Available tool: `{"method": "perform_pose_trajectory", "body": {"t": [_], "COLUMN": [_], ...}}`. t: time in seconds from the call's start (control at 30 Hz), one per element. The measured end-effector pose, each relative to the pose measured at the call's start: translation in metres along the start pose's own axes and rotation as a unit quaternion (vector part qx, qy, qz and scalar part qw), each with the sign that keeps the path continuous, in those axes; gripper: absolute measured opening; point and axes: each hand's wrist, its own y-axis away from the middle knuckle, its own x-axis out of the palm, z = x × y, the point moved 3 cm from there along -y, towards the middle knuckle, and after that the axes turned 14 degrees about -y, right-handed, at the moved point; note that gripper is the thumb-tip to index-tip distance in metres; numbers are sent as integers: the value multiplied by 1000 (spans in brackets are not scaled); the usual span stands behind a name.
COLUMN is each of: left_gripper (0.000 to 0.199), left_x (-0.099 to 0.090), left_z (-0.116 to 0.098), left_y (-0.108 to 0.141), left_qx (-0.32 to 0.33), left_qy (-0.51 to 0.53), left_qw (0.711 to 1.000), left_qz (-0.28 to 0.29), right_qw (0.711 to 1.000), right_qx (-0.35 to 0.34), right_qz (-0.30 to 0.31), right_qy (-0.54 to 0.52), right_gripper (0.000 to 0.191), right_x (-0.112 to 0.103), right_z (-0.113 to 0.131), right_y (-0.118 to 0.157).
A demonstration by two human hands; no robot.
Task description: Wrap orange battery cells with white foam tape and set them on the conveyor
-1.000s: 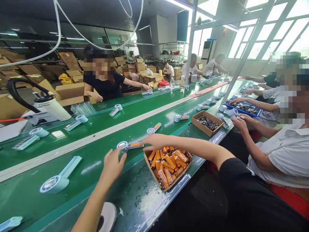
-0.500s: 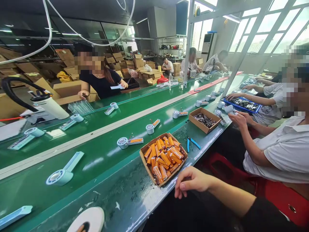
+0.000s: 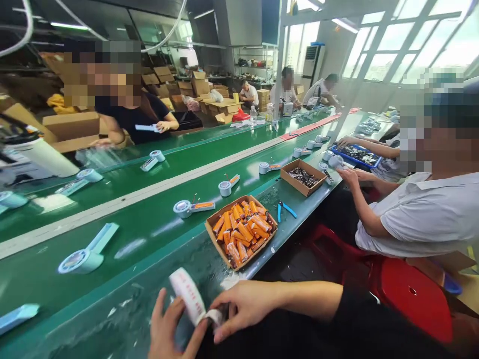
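Low at the front of the bench, my left hand (image 3: 170, 326) holds a roll of white tape (image 3: 188, 295) with red print, its thumb and fingers around it. Close beside it, my right hand (image 3: 249, 305) pinches the loose end of the tape at the roll's lower edge. A cardboard tray of orange-wrapped batteries (image 3: 245, 229) sits just beyond my hands. Blue-handled pliers (image 3: 286, 212) lie to the right of that tray. A light-blue fan housing (image 3: 82, 257) rests on the green belt to the left.
Several fans with handles lie along the green conveyor belt (image 3: 149, 222). A box of small dark parts (image 3: 304, 178) stands farther up the bench. A co-worker (image 3: 422, 214) sits at right, another person (image 3: 130, 117) stands across the belt. A red stool (image 3: 415, 299) is at lower right.
My right hand has moved left from the bench edge and met the tape roll. The left hand has raised the roll and turned it edge-on. The view has shifted slightly right.
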Motion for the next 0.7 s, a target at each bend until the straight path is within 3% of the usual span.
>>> {"method": "perform_pose_trajectory", "body": {"t": [0.07, 0.13, 0.2, 0.3, 0.37, 0.43, 0.47, 0.6, 0.7], "left_gripper": [63, 71, 76, 62, 53, 48, 47, 51, 53], "left_x": [-3, -7, -10, -8, -3, 4, 6, 6, 4], "left_z": [-36, -54, -57, -51, -46, -45, -45, -57, -68], "left_y": [-6, -11, -15, -16, -15, -13, -12, -9, -12], "left_qx": [10, 10, 9, 1, -20, -41, -50, -68, -67], "left_qy": [16, 16, 14, -34, -89, -116, -116, -76, -47], "left_qw": [1000, 999, 999, 993, 984, 978, 977, 980, 985], "left_qz": [-23, -38, -51, -112, -155, -171, -174, -169, -150], "right_qw": [999, 999, 998, 998, 992, 964, 948, 869, 811], "right_qx": [-17, -36, -44, -40, -53, -84, -103, -124, -48], "right_qz": [10, 28, 18, 25, 94, 134, 110, -125, -156], "right_qy": [28, -4, -43, -33, 68, 214, 279, 463, 561], "right_gripper": [39, 46, 57, 61, 55, 45, 40, 36, 42], "right_x": [2, 1, -1, -3, -4, -16, -28, -105, -150], "right_z": [6, 11, 13, 17, 25, 40, 52, 105, 127], "right_y": [4, 11, 19, 30, 35, 34, 29, -12, -52]}}
